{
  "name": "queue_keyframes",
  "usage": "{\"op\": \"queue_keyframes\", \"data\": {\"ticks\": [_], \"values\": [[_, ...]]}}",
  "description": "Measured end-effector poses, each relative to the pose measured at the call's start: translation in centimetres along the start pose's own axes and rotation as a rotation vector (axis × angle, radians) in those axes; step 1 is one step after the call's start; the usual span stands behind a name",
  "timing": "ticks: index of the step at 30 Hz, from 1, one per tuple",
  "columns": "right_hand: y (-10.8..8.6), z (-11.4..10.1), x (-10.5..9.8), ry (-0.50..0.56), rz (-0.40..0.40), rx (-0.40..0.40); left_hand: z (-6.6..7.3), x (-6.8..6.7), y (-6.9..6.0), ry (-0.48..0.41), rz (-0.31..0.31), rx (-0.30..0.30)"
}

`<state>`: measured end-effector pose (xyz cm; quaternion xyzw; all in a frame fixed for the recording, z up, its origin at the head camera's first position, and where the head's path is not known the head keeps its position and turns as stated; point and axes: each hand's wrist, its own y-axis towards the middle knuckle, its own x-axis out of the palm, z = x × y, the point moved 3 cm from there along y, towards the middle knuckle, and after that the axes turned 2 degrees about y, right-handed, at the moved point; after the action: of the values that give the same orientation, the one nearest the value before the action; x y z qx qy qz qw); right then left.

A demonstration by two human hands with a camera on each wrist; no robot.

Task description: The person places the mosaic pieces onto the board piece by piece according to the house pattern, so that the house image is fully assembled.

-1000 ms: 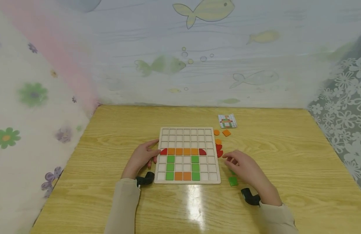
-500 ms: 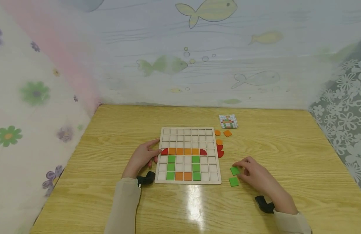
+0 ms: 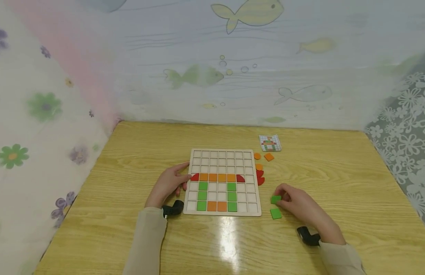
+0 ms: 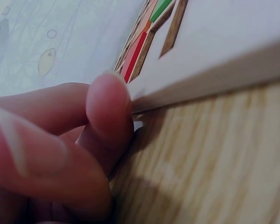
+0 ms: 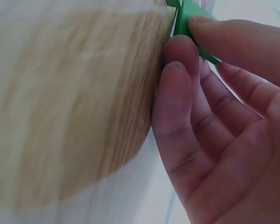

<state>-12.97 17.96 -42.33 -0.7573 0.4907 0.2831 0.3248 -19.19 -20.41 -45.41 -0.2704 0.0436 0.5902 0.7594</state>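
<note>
A pale wooden grid board lies flat on the table. It carries green squares, orange squares and red quarter-round pieces in its cells. My left hand rests at the board's left side, its fingers touching the edge. In the left wrist view, a fingertip meets the board's edge beside a red piece. Right of the board, my right hand pinches a green square tile between thumb and fingers, low over the table. Another green tile lies just in front of it.
Orange rounds, an orange square and red pieces lie along the board's right side. Behind them sits a small printed pattern card. A wall with painted fish closes off the table's far edge.
My right hand has moved from beside the red pieces down toward me to the green tiles and taken hold of the upper one. My left hand stays at the board's edge.
</note>
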Motion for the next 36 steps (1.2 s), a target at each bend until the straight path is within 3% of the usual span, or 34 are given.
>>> {"op": "queue_keyframes", "data": {"ticks": [7,19,36], "values": [[1.0,-1.0,0.4,0.001,0.032,-0.07,0.2,0.3,-0.2,0.013,0.007,-0.004],[4.8,-5.6,2.1,0.065,0.022,-0.155,0.4,0.8,-0.9,0.015,0.014,-0.039],[10.5,-10.8,4.2,0.046,0.001,-0.109,0.6,1.0,-2.2,0.016,0.03,-0.032]]}}
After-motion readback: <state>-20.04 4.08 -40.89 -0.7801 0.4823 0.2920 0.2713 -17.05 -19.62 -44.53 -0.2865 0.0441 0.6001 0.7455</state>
